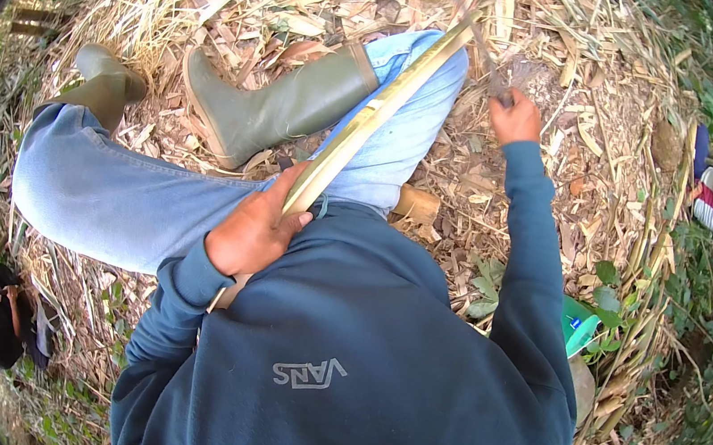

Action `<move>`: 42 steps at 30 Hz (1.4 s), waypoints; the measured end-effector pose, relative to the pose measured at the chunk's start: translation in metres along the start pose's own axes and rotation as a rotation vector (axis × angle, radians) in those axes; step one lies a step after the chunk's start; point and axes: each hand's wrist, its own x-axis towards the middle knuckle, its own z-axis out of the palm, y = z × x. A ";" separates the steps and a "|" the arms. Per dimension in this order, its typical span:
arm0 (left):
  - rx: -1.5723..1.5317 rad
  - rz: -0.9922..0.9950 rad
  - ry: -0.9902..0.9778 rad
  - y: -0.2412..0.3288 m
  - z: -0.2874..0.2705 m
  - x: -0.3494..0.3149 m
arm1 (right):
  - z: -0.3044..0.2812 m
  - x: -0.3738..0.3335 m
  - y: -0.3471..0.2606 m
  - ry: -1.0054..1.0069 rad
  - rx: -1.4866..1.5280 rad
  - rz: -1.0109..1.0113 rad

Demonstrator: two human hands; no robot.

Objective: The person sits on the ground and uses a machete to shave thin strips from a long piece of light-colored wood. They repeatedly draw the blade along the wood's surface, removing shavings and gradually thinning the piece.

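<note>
Grey lettering (309, 375) stands on the dark-blue sweatshirt (379, 325).

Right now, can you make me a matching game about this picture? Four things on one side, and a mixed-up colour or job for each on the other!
Things:
1. Left hand
2. Boots
3. Right hand
4. Jeans

Colours or jobs:
A. Gripping a dark tool
B. Light blue
C. Holding a long yellowish strip
D. Olive green

Right pairs: 1-C, 2-D, 3-A, 4-B
</note>
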 end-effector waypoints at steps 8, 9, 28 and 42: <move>-0.136 -0.014 -0.056 0.002 -0.002 0.005 | 0.001 -0.064 -0.017 0.018 0.229 -0.098; -0.109 -0.011 -0.032 0.001 -0.001 0.004 | -0.003 -0.080 -0.037 -0.077 0.214 -0.075; 0.170 0.225 0.162 0.008 0.015 -0.003 | -0.020 -0.094 -0.043 -0.188 0.009 -0.186; 0.107 0.039 0.024 0.019 0.005 -0.006 | -0.022 -0.072 -0.031 -0.132 0.081 -0.184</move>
